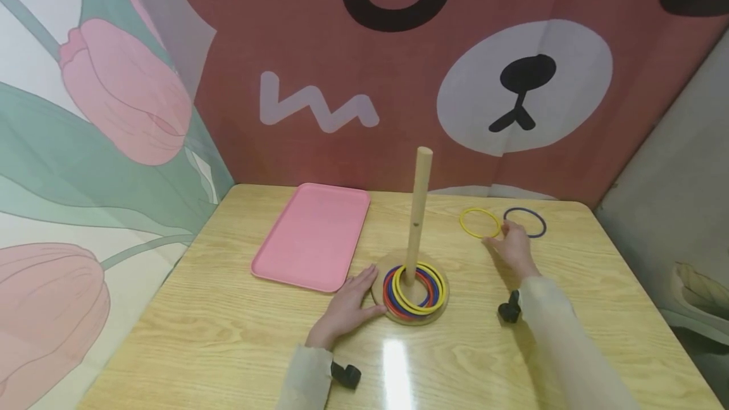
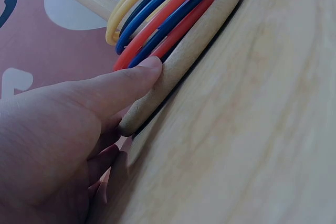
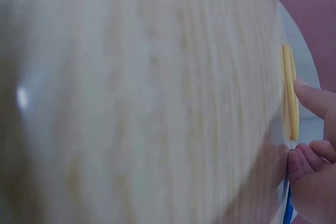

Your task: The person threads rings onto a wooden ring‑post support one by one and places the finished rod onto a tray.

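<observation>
A wooden post (image 1: 418,207) stands upright on a round wooden base (image 1: 380,258). Several yellow, red and blue rings (image 1: 435,305) are stacked around its foot. My left hand (image 1: 344,309) rests at the base's left edge, fingers fairly straight; its thumb touches the rim beside the rings in the left wrist view. At the back right, a yellow ring (image 1: 462,223) and a blue ring (image 1: 542,219) lie flat on the table. My right hand (image 1: 515,248) is at the yellow ring's right side, thumb and fingers apart. Its fingertips lie low between both rings; contact is unclear.
A pink tray (image 1: 313,236) lies left of the post on the wood-grain table (image 1: 216,334). A printed cloth (image 1: 319,163) with a bear's face hangs behind the table's back edge. Another cloth, printed with tulips (image 1: 125,93), hangs at the left.
</observation>
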Demonstrator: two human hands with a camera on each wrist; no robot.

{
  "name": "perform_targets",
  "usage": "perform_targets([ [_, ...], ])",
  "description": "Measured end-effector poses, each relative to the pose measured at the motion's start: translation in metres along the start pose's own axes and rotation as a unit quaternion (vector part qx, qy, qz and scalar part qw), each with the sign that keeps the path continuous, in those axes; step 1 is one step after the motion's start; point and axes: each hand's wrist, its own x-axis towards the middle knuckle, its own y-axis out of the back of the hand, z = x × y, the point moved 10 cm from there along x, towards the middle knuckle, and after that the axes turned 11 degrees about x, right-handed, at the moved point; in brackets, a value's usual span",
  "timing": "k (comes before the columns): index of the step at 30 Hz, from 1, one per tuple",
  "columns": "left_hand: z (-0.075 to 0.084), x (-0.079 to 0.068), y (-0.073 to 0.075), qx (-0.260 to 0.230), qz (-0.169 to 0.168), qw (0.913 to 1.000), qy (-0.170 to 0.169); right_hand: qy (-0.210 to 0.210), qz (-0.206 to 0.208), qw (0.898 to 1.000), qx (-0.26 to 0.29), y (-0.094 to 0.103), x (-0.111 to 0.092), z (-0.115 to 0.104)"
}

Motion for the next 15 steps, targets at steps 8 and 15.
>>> perform_targets([
  [8,-0.001,0.000,-0.001,-0.001,-0.004,1.0000,0.000,0.034,-0.022,0.999,0.000,-0.004,0.011,-0.001],
  [15,-0.001,0.000,-0.001,-0.001,-0.002,1.0000,0.001,0.019,-0.043,0.999,0.004,-0.007,0.018,0.003],
])
